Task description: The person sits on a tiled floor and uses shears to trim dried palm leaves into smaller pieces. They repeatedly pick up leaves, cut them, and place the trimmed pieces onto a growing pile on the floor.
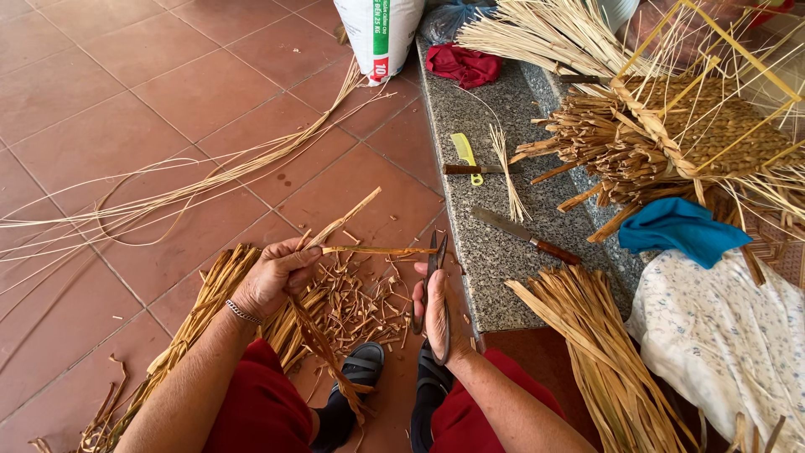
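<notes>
Long thin straws lie on the red floor tiles. The left hand pinches a dry reed strip. The right hand holds scissors, blades touching the strip. A knife lies on the stone bench.

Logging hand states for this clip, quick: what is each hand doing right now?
Left hand: closed, pinching a dried reed strip.
Right hand: closed around scissors, blades at the strip.
</notes>
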`<state>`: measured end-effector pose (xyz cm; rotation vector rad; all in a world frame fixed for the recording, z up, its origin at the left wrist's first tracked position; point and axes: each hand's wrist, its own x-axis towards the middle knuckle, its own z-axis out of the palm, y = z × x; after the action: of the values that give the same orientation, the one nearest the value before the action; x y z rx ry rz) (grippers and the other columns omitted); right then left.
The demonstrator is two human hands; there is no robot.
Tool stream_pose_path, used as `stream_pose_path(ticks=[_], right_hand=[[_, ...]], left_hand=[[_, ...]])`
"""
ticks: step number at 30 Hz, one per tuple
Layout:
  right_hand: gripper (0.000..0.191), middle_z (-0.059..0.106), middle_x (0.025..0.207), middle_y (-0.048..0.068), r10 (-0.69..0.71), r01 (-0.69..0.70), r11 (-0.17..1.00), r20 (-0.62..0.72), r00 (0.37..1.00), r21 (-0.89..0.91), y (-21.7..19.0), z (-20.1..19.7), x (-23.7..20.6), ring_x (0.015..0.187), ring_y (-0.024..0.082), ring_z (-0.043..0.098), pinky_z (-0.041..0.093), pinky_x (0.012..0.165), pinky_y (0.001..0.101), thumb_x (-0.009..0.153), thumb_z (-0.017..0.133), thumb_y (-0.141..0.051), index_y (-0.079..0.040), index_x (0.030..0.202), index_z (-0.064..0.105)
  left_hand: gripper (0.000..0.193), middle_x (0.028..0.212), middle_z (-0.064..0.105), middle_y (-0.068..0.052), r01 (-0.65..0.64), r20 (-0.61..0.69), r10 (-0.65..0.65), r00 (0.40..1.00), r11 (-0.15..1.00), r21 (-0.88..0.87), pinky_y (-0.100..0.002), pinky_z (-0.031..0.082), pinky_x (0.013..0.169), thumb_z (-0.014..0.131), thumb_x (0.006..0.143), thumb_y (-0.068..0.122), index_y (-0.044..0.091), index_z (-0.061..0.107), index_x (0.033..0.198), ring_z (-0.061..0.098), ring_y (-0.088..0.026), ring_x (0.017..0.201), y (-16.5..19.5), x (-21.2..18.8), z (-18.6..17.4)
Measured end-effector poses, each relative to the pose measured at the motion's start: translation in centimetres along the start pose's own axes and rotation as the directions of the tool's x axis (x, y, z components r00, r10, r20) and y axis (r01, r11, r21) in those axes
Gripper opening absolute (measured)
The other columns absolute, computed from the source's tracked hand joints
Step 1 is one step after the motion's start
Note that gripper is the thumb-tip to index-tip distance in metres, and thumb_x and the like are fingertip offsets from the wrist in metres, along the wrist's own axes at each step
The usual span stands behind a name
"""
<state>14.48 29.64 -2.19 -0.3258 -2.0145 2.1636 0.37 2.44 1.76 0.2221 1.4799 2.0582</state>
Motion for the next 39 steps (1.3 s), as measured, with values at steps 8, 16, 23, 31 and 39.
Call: stream_pose_path(ticks=[8,16,23,31,39], right_hand=[[0.069,0.039,0.063,-0.004,0.085,-0.078,0.985,-0.034,0.996,0.155,-1.2,-0.4,0.1,0.051,0.005,0.033,0.027,0.044,0.0221,0.102,0.029,-0.065,-0.005,0.113,0.061],[0.040,0.051,0.075,-0.006,-0.319,0.313,0.945,-0.055,0.946,-0.097,-2.1,1.3,-0.1,0.057,0.004,0.046,0.041,0.046,0.0222,0.097,0.067,-0.039,-0.006,0.119,0.062],[0.039,0.062,0.075,-0.004,-0.300,0.306,0.925,0.061,0.952,-0.225,-2.1,3.8,1.5,0.063,0.006,0.055,0.045,0.053,0.0241,0.098,0.068,-0.045,-0.008,0.110,0.072],[0.037,0.065,0.063,0.000,-0.233,0.225,0.826,0.050,0.971,-0.517,-4.8,3.4,2.0,0.051,0.009,0.060,0.046,0.047,0.0277,0.098,0.060,-0.045,-0.010,0.102,0.071],[0.037,0.058,0.061,-0.002,-0.189,0.167,0.971,-0.119,0.975,-0.168,-6.5,1.1,4.9,0.046,0.012,0.052,0.044,0.041,0.0329,0.098,0.068,-0.039,-0.006,0.086,0.060]], left_hand=[[0.011,0.056,0.043,0.007,0.031,-0.044,-0.030,0.999,0.999,0.011,-0.026,0.023,0.044,0.065,0.099,0.018,0.008,0.068,0.096,0.033,-0.007,0.046,0.3,0.3,1.1],[0.058,0.075,0.046,0.004,-0.008,0.083,0.012,0.997,0.999,-0.054,-0.027,0.033,0.059,0.042,0.105,0.059,0.010,0.058,0.131,0.036,-0.011,0.064,-1.1,2.1,2.9],[0.106,0.094,0.056,-0.006,-0.137,0.330,0.018,0.944,0.930,0.342,-0.034,0.040,0.065,0.016,0.092,0.086,0.014,0.035,0.167,0.043,-0.015,0.074,-2.7,2.2,7.4],[0.115,0.152,0.050,-0.022,-0.135,0.299,-0.089,0.950,0.746,0.652,-0.046,0.045,0.113,0.018,0.074,0.093,0.025,0.001,0.165,0.053,-0.035,0.136,-2.3,0.9,9.6],[0.081,0.174,-0.001,-0.011,-0.163,0.167,0.070,0.983,0.744,0.648,-0.045,0.022,0.124,0.034,0.099,0.060,0.030,-0.002,0.165,0.007,-0.031,0.158,-3.8,2.5,8.1]])
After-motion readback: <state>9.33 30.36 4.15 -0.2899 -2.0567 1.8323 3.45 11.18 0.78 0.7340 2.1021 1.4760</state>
